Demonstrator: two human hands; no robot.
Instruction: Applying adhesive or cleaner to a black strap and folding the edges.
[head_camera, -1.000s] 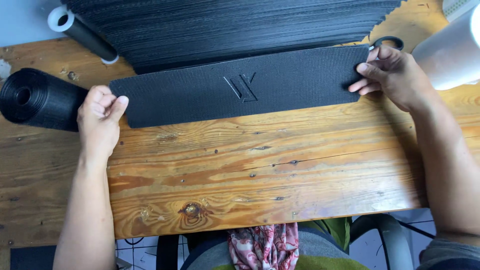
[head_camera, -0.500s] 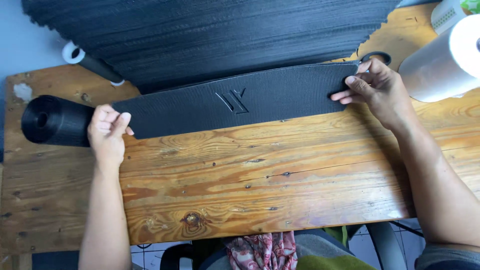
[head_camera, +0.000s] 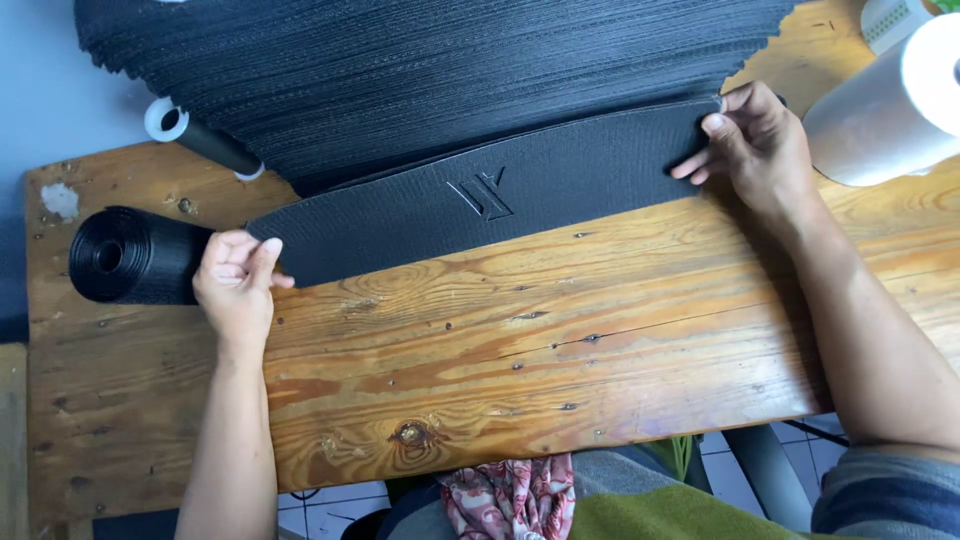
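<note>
A long black textured mat (head_camera: 480, 205) with an embossed mark in its middle lies across the wooden table (head_camera: 560, 370). My left hand (head_camera: 235, 285) pinches the mat's left end, right beside a rolled black mat (head_camera: 130, 257). My right hand (head_camera: 755, 145) grips the mat's right end at its upper corner. Behind the mat rises a tall stack of black mats (head_camera: 440, 70) whose layered edges face me.
A thin black tube with a white end cap (head_camera: 195, 135) lies at the back left. A roll of clear plastic film (head_camera: 895, 105) sits at the right, with a roll of tape (head_camera: 885, 18) behind it. A patterned cloth (head_camera: 510, 495) lies below the table edge.
The view has shifted and drawn closer. Both hands keep hold of the mat's ends, and the right end now sits higher against the stack.
</note>
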